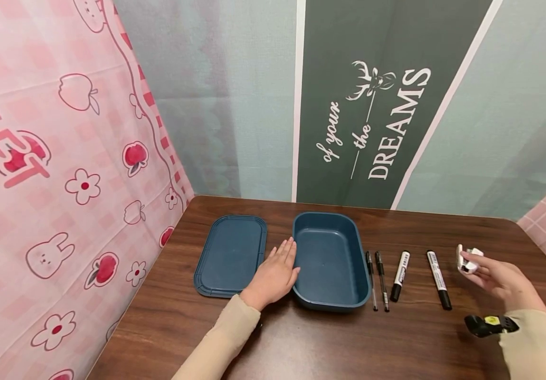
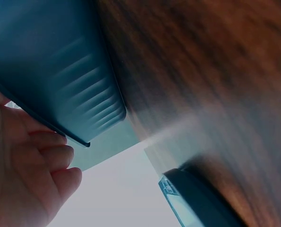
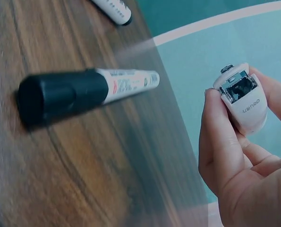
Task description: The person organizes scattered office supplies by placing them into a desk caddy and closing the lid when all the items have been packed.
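Observation:
A deep blue plastic box (image 1: pixel 331 264) sits on the wooden table. My left hand (image 1: pixel 273 273) lies along its left side, fingers fairly straight and touching the rim; in the left wrist view, the fingertips (image 2: pixel 64 182) show beside the box's ribbed outer wall (image 2: pixel 86 94). At the table's right, my right hand (image 1: pixel 503 282) holds a small white stapler (image 1: pixel 472 259) above the surface. The right wrist view shows the stapler (image 3: pixel 249 101) pinched between thumb and fingers, its metal end facing the camera.
Left of the box lies a flat blue lid (image 1: pixel 231 256). To its right are two slim black-capped pens (image 1: pixel 381 279), then a white marker (image 1: pixel 400 275) and another marker (image 1: pixel 439 279). Curtains hang behind the table (image 1: pixel 301 348) and along its left side.

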Demonstrator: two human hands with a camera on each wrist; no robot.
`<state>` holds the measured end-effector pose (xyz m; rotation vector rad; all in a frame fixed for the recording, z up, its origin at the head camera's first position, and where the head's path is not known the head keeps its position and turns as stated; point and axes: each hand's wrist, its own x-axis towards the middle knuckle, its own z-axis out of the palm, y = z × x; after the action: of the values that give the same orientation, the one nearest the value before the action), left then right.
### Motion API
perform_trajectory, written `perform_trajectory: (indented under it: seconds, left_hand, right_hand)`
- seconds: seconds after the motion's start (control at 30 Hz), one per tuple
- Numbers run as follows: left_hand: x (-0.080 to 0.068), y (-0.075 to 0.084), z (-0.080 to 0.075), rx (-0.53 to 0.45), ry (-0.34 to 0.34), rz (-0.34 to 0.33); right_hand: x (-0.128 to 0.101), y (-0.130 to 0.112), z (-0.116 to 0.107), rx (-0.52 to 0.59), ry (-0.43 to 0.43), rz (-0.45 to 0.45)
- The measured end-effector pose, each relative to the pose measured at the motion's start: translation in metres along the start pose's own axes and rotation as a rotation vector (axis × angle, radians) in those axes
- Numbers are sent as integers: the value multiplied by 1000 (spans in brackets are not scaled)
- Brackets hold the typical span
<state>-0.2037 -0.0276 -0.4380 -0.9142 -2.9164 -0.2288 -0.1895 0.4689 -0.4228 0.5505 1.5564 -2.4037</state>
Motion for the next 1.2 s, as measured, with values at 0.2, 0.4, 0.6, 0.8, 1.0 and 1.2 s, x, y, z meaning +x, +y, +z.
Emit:
perform_trajectory:
  seconds: [0.2, 0.4, 0.6, 0.8, 1.0, 1.2]
  left_hand:
    - [0, 0, 0, 8, 4, 0]
    - [0, -1, 0, 6, 3, 1]
    - [-1, -2, 0, -4, 0, 2]
    - [-1, -2, 0, -8, -5, 7]
    - [-1, -2, -1, -4, -15, 10]
    - [-2, -1, -1, -4, -18, 8]
  right_hand:
    - [-1, -2, 12, -32, -79, -35]
    - [-1, 0, 28, 2, -94, -61]
    - [-3, 3, 46, -21, -93, -117]
    - [-3, 6, 61, -68, -34, -124]
    - [-5, 8, 74, -93, -40, -138]
    - [-5, 7, 87, -103, -91, -158]
